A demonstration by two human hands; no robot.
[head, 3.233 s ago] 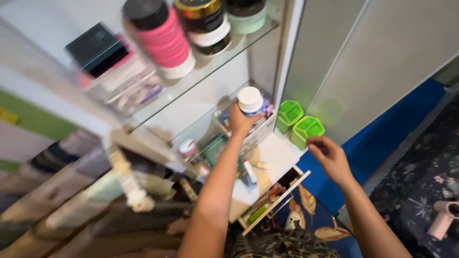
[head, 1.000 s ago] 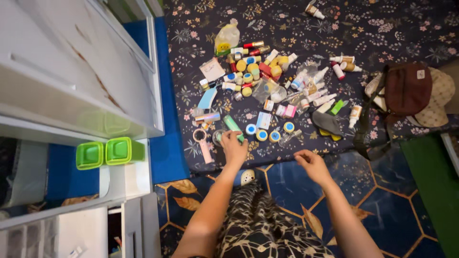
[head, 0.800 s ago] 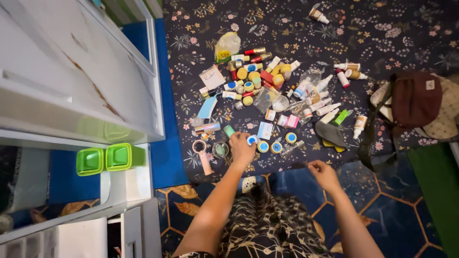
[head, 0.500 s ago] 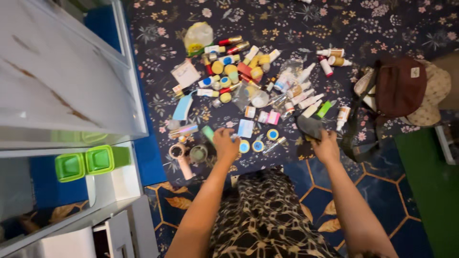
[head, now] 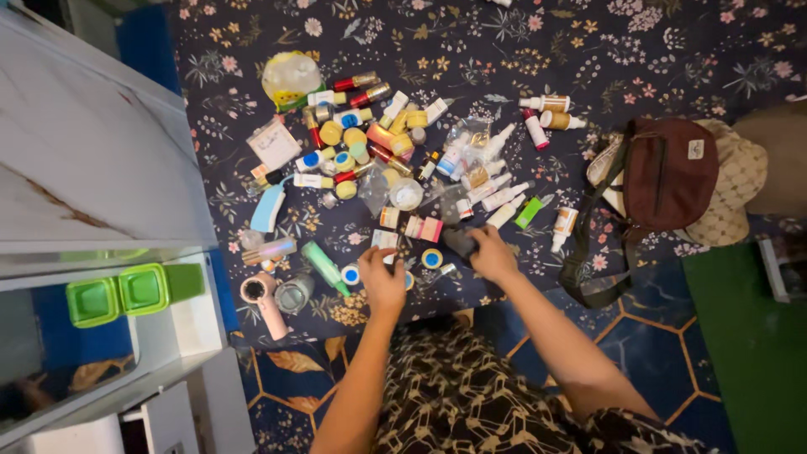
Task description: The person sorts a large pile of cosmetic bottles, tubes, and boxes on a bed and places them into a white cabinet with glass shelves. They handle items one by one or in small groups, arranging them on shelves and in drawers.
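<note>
Fingers (head: 382, 267) on small round tin (head: 351, 274)

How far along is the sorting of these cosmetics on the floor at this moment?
Mostly undone: dozens of small bottles, tubes and jars lie scattered on the floral cloth. The left hand rests on round blue-lidded tins; the right hand grips a dark grey pouch. Two green containers sit on the white cabinet.

A dark floral carpet (head: 639, 50) covered the floor. Left of it stood a white cabinet (head: 92, 168); below it lay a blue hexagon-patterned mat (head: 672, 353), with a green mat (head: 748, 336) alongside.
</note>
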